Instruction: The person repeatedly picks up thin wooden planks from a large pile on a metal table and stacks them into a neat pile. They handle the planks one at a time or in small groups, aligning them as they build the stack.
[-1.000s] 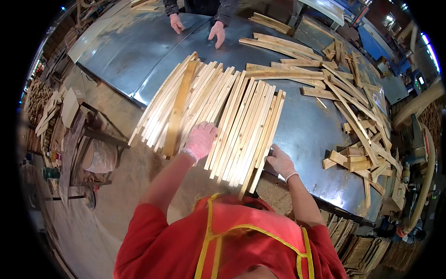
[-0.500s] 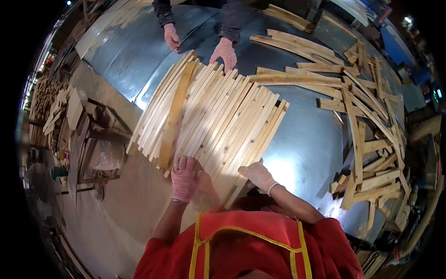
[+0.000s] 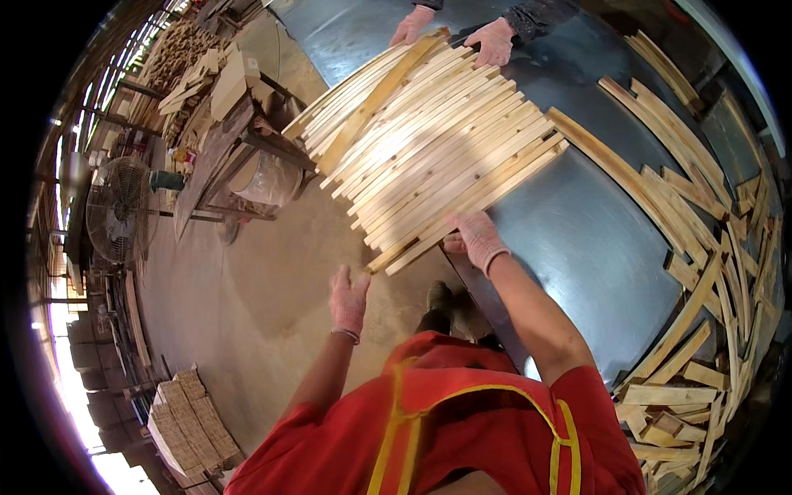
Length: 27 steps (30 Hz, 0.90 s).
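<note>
A row of pale wooden slats (image 3: 462, 148) lies side by side on the metal table, overhanging its left edge. One darker, yellowish slat (image 3: 371, 107) rests slantwise on top. My right hand (image 3: 478, 239), in a pinkish knit glove, grips the outer slat on the near side. My left hand (image 3: 349, 304), gloved likewise, hovers over the floor just short of the slat ends, fingers apart and nothing in them. Across the table, a co-worker's gloved hands, one (image 3: 411, 26) at the far slat ends and the other (image 3: 492, 41) beside them, touch the row.
The metal table (image 3: 569, 264) extends to the right, where loose wooden strips (image 3: 685, 330) lie heaped. To the left stand a wooden rack (image 3: 223, 148) with offcuts and a caged fan (image 3: 121, 206). Stacked wood bundles (image 3: 194, 425) sit on the floor at lower left.
My view has turned, and the slat row now appears higher and more slanted. My left hand has come off the slat ends. The co-worker's hands have moved along the far ends.
</note>
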Each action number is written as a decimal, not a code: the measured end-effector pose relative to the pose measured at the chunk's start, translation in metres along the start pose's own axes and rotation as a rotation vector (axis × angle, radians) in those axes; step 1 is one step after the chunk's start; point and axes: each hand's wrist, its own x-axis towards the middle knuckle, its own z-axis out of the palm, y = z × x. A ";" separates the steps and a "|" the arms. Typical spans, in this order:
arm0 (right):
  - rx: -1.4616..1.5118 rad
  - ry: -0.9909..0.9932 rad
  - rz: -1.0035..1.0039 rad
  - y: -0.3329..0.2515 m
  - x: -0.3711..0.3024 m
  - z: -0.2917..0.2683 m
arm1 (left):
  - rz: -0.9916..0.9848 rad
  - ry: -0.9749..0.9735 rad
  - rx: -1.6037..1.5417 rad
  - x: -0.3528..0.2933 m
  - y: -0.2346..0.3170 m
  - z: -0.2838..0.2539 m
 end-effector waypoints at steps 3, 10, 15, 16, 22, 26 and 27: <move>-0.096 -0.010 -0.009 -0.004 0.029 0.000 | -0.341 -0.348 -0.691 0.039 -0.009 0.016; -0.252 -0.159 -0.099 -0.004 -0.011 -0.023 | -0.350 -0.847 -0.581 0.091 0.062 -0.060; 0.137 -0.078 -0.280 0.012 -0.074 0.027 | -0.151 -1.000 -0.572 0.076 0.108 -0.104; 0.295 -0.111 -0.341 0.013 -0.080 0.041 | -0.106 -1.013 -0.532 0.068 0.117 -0.098; 0.610 -0.009 -0.358 -0.004 -0.085 0.058 | 0.099 -1.118 -0.227 0.064 0.124 -0.060; 0.772 0.127 -0.284 0.023 -0.061 0.023 | -0.201 -1.019 -0.589 0.078 0.096 -0.055; 0.793 0.192 -0.260 0.023 -0.059 0.018 | -0.195 -0.833 -0.587 0.094 0.061 -0.037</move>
